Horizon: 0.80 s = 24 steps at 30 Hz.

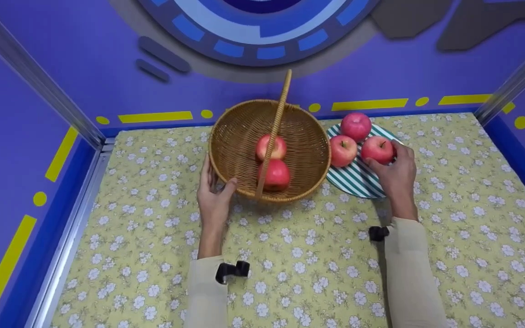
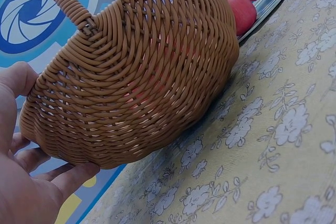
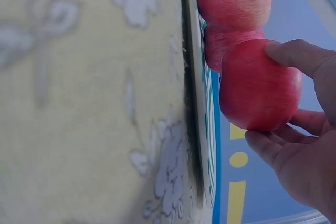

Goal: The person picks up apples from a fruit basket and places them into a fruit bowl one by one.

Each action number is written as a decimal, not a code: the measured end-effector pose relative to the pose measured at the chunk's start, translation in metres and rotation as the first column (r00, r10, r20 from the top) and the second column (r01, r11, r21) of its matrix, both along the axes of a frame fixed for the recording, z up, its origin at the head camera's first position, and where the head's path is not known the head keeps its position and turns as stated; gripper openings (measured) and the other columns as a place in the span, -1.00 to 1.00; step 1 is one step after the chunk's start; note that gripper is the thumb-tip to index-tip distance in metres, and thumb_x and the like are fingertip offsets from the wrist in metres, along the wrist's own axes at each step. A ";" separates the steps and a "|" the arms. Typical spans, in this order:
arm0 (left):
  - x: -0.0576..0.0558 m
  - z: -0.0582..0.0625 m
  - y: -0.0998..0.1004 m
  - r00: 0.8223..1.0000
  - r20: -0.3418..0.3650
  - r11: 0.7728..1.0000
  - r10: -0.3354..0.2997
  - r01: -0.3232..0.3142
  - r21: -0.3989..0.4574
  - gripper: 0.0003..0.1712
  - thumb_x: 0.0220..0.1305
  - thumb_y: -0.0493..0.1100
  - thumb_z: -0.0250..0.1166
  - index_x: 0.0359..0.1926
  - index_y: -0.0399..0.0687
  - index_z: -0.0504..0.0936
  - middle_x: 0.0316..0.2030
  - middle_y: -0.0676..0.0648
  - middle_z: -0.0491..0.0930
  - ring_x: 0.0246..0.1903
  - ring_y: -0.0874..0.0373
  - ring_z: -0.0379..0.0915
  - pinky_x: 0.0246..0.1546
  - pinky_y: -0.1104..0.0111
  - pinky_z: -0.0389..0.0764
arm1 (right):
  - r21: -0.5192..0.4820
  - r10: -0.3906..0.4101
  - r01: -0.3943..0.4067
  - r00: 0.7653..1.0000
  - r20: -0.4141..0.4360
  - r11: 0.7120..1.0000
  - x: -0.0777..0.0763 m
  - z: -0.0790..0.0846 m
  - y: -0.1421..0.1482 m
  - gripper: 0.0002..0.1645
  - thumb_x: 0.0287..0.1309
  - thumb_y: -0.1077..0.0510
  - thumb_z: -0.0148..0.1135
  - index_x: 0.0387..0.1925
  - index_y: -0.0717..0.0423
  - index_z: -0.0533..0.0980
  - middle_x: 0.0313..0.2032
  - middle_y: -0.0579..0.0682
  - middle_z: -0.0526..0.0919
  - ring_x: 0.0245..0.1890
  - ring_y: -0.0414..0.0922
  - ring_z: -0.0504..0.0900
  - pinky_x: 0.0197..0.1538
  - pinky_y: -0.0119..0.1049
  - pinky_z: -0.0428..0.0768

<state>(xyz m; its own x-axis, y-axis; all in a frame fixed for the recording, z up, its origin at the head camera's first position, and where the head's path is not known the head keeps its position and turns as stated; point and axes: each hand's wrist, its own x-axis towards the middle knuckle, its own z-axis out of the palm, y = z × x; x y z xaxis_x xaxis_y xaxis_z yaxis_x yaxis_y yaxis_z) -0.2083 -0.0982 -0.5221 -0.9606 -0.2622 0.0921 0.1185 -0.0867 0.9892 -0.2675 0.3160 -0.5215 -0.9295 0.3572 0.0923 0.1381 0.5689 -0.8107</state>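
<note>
A brown wicker basket (image 1: 239,132) with an arched handle stands on the table, two red apples (image 1: 277,175) inside it. My left hand (image 1: 213,200) holds its left side, thumb at the rim and fingers under the outer wall, as the left wrist view (image 2: 31,182) shows too. To the right lies a round plate (image 1: 358,180) with green and white stripes. Over its right part, my right hand (image 1: 397,175) grips a red apple (image 3: 260,85) between thumb and fingers. Two more apples sit on the plate, one at the back (image 1: 356,126) and one at the left (image 1: 342,151), close by the basket.
A flowered yellow cloth (image 1: 290,273) covers the table. Behind it rises a blue printed wall panel (image 1: 244,86), with further panels and metal posts (image 1: 57,86) at the sides. The basket's handle (image 1: 277,123) arches above its opening.
</note>
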 end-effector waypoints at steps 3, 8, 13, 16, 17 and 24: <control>-0.001 0.000 0.000 1.000 0.003 1.000 0.003 -0.003 -0.006 0.08 0.34 -0.12 0.51 0.71 0.24 0.10 0.62 0.08 0.15 0.54 0.00 0.18 0.36 0.28 0.55 | 0.006 0.008 -0.008 1.000 0.013 1.000 -0.002 -0.001 0.000 0.02 0.30 0.08 0.50 0.62 0.27 0.19 0.47 0.31 0.28 0.44 0.20 0.33 0.53 0.09 0.40; -0.001 0.000 0.000 1.000 0.007 1.000 0.008 -0.008 -0.001 0.06 0.35 -0.19 0.48 0.71 0.23 0.11 0.63 0.08 0.15 0.53 -0.01 0.19 0.35 0.27 0.56 | 0.025 0.016 -0.017 0.999 0.033 1.000 -0.004 -0.001 0.000 0.01 0.30 0.11 0.50 0.61 0.27 0.20 0.46 0.31 0.30 0.42 0.21 0.34 0.52 0.11 0.41; -0.001 0.000 0.001 1.000 0.012 1.000 0.013 -0.013 -0.001 0.06 0.35 -0.24 0.46 0.71 0.23 0.11 0.62 0.10 0.15 0.54 0.01 0.17 0.35 0.27 0.56 | 0.014 0.026 -0.027 0.998 0.051 1.000 -0.007 0.001 -0.002 0.02 0.31 0.12 0.49 0.62 0.26 0.17 0.49 0.31 0.27 0.44 0.21 0.32 0.54 0.09 0.38; -0.001 0.000 0.001 1.000 0.003 1.000 0.018 -0.018 0.004 0.06 0.34 -0.26 0.47 0.71 0.23 0.12 0.62 0.10 0.15 0.54 0.00 0.18 0.35 0.27 0.56 | 0.002 0.030 -0.030 0.998 0.062 1.000 -0.009 0.001 -0.004 0.03 0.32 0.14 0.48 0.64 0.24 0.15 0.51 0.30 0.25 0.46 0.19 0.30 0.56 0.07 0.34; -0.002 0.000 0.001 1.000 -0.001 1.000 0.017 -0.017 0.005 0.06 0.34 -0.27 0.47 0.71 0.23 0.12 0.62 0.10 0.15 0.54 0.00 0.18 0.35 0.27 0.56 | 0.001 0.030 -0.030 0.997 0.064 1.000 -0.009 0.001 -0.004 0.02 0.32 0.14 0.48 0.64 0.24 0.15 0.51 0.29 0.24 0.46 0.19 0.30 0.56 0.06 0.34; -0.002 0.000 0.001 1.000 -0.011 0.999 0.001 -0.001 0.035 0.07 0.33 -0.33 0.45 0.70 0.26 0.12 0.63 0.08 0.14 0.53 -0.01 0.20 0.32 0.30 0.58 | -0.028 0.035 -0.033 0.996 0.080 0.999 -0.009 -0.001 -0.005 0.01 0.32 0.21 0.47 0.64 0.22 0.14 0.53 0.26 0.24 0.46 0.17 0.30 0.56 0.02 0.35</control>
